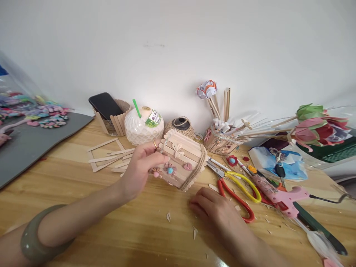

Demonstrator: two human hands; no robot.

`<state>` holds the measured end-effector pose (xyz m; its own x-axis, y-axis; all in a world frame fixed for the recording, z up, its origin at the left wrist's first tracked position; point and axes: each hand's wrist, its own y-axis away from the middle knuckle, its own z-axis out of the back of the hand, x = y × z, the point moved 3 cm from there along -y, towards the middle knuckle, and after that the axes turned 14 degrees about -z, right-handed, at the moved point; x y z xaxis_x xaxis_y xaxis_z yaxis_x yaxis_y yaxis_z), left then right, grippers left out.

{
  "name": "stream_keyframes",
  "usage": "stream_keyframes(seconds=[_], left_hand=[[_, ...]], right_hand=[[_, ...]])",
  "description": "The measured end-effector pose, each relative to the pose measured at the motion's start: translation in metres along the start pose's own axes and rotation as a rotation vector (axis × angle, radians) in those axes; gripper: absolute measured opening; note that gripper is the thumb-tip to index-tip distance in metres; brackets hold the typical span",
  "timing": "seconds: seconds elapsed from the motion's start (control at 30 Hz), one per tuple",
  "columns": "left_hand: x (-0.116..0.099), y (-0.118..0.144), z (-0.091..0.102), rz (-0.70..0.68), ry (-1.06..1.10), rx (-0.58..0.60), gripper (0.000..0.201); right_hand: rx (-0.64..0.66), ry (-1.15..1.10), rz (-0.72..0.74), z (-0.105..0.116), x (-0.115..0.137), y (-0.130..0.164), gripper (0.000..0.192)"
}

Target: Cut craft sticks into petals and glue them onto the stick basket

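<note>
My left hand [140, 167] grips a small box made of wooden craft sticks [182, 159] by its left side, tilted above the wooden table [111, 222]. The box carries flower and heart decorations and a twine band at its right end. A ring sits on one finger and a green bangle on that forearm. My right hand [215, 213] rests on the table just below the box, fingers curled, holding nothing, close to the scissors [236, 185] with red and yellow handles.
Loose craft sticks [109, 155] lie left of the box. Behind stand a stick holder with a phone [105, 105], a coconut drink [143, 126], a twine spool [180, 126], a decorated pot [221, 141]. A pink glue gun [280, 196], keys and paper flowers [317, 128] lie right; a grey mat [33, 144] left.
</note>
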<state>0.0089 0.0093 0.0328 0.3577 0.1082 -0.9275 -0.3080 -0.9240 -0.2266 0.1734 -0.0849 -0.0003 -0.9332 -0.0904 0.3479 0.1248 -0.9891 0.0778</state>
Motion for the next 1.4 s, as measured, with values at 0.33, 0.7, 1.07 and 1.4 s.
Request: stream_keyframes(seconds=[0.33, 0.7, 1.07, 1.4], left_hand=[[0.006, 0.005, -0.001, 0.0, -0.079, 0.105, 0.004], [0.0, 0.02, -0.018, -0.073, -0.084, 0.23, 0.006], [-0.008, 0.022, -0.024, -0.104, -0.005, 0.287, 0.011], [-0.007, 0.02, -0.022, -0.099, -0.095, 0.264, 0.009]], right_hand=[[0.019, -0.599, -0.233, 0.046, 0.003, 0.009, 0.021], [-0.345, -0.574, -0.052, 0.087, 0.033, -0.003, 0.014], [-0.218, -0.379, 0.01, 0.09, 0.036, -0.01, 0.016], [-0.249, -0.232, 0.016, 0.098, 0.047, -0.013, 0.018]])
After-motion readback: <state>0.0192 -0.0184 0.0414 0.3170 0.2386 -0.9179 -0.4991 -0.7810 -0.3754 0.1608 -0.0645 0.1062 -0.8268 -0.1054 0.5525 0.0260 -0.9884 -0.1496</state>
